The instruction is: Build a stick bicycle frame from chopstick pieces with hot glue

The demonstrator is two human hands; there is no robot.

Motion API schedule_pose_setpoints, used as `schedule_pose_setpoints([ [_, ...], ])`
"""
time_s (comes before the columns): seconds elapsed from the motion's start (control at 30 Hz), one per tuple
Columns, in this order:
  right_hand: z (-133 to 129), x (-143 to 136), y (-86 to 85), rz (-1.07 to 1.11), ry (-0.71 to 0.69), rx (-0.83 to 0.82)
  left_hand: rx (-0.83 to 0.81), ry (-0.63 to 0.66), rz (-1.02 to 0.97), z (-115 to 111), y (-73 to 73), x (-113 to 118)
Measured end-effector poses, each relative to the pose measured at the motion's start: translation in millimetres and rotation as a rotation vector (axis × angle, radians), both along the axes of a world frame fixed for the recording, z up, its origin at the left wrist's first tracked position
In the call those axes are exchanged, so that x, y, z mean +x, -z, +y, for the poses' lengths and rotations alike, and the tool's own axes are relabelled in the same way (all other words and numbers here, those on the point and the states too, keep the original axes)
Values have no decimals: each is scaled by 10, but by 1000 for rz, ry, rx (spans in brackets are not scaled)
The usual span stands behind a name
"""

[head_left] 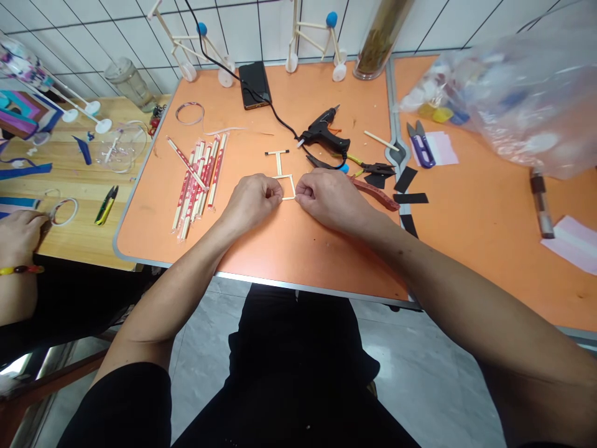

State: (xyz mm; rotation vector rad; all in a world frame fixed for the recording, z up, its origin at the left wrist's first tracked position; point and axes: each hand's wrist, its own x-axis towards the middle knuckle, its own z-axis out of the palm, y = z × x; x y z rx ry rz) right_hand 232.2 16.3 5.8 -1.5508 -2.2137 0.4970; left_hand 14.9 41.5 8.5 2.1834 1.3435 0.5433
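Note:
A small frame of pale wooden sticks [292, 185] lies on the orange table between my hands. Its upper end has a T-shaped stick piece [278, 163] with dark tips on the crossbar. My left hand [255, 198] pinches the frame's left side, fingertips pressed together. At the lower right corner, my right hand [324, 194] grips the frame between thumb and finger. The parts of the sticks under my fingers are hidden. A black glue gun [326, 132] lies just beyond my right hand, with pliers [377, 168] beside it.
Several wrapped chopsticks [198, 183] lie to the left. A phone [255, 85], two stick models with blue balls [331, 20] and a tall tube [380, 40] stand at the back. Snips [421, 146], black strips [410, 198] and a plastic bag [517, 93] are right. Another person's hand [21, 236] rests far left.

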Motion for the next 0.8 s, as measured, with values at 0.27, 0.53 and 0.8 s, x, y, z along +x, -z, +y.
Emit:
schedule_pose_setpoints([
  [0.27, 20, -6, 12, 12, 31, -21, -9, 4, -9, -14, -30, 10],
  [0.53, -19, -2, -139, 23, 51, -99, -89, -95, -90, 92, -140, -228],
  [0.8, -52, 44, -149, 9, 44, -86, -117, -141, 26, 40, -209, -201],
])
